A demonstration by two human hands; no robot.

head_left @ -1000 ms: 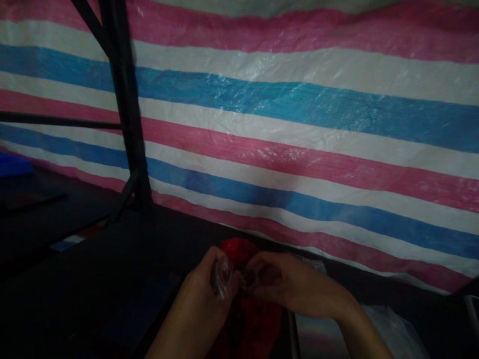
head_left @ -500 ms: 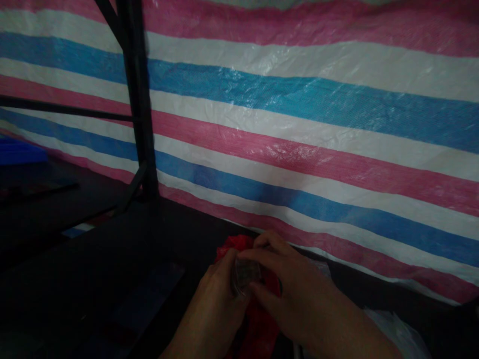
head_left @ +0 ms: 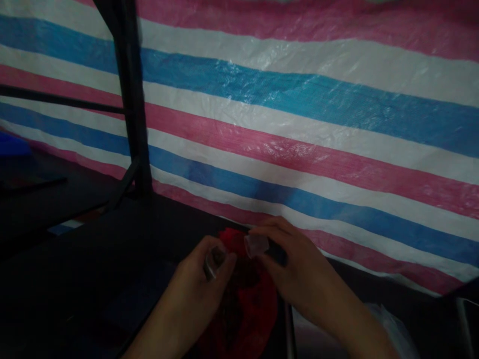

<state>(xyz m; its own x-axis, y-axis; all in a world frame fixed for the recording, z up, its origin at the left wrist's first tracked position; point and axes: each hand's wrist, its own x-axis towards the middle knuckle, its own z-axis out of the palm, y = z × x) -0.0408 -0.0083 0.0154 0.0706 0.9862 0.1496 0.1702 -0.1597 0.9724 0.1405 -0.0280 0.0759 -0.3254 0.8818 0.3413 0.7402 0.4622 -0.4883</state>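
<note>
Low in the frame, my left hand pinches a small clear plastic piece between thumb and fingers. My right hand holds a second small clear plastic piece at its fingertips, a short gap to the right of the first. Both hands hover over a red plastic bag that lies on the dark surface. What is inside the bag is too dark to make out.
A striped pink, white and blue tarpaulin hangs close behind the hands. A black metal upright with a crossbar stands at the left. A blue object sits far left. Clear plastic sheeting lies at the lower right.
The hands were pressed together on one clear piece half a second ago. Now they have drawn apart, each holding a clear piece, the right one raised slightly.
</note>
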